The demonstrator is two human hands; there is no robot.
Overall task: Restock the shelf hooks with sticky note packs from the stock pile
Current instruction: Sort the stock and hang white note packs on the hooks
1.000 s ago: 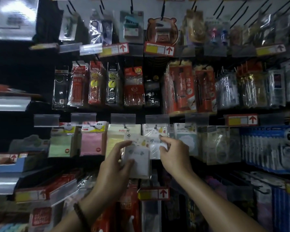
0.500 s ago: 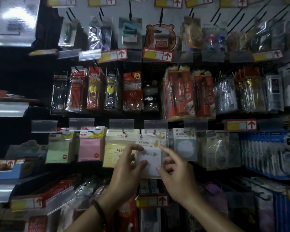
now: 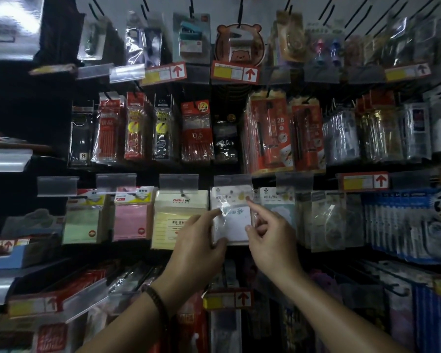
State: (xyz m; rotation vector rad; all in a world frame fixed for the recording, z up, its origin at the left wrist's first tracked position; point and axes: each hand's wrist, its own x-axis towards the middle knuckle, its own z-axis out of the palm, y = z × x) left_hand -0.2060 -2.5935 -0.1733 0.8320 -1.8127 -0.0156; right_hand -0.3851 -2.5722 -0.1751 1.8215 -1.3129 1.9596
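i pinch the sticky note pack with the left hand, right hand finger pressing its top; slipping off the hook would drop it.

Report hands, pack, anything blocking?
Left hand pinches white sticky note pack at left edge. Right hand index finger presses its header. Whether hooked: hidden by clear tag holder.

Only one view is supplied, taken from a wide-angle camera worn on the head. It is faced forward, squarely at a display wall hung with stationery, which fills the whole frame. The wall is seen from close by, within arm's reach. The white sticky note pack is framed just below centre, with the left hand and right hand on it, their forearms running in from 7 and 5 o'clock. Straight lines are bent toward the 3 and 9 o'clock edges.
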